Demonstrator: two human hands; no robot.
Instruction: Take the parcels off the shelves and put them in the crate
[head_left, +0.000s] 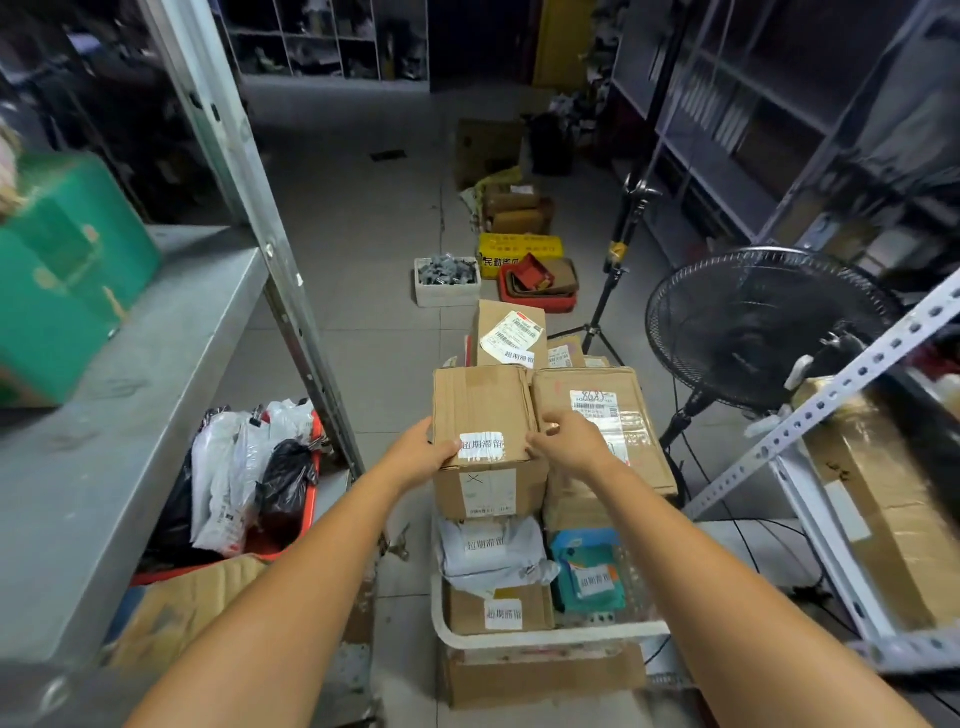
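Note:
A brown cardboard parcel (480, 410) with a white label lies on top of the pile in the white crate (550, 635) on the floor. My left hand (415, 453) grips its near left corner, thumb on top. My right hand (569, 441) holds its near right edge with curled fingers. A flat brown parcel (602, 415) lies beside it on the right, and another labelled box (511, 332) stands behind. Lower in the crate are a grey bag (493, 553), a teal packet (587, 571) and a small box (501, 608).
A grey metal shelf (104, 441) on the left carries a green box (57, 275). Under it sits a red bin (306, 499) with bagged parcels. A black fan (769, 327) and a tripod (618, 260) stand on the right, beside white racking (831, 400). More boxes lie down the aisle.

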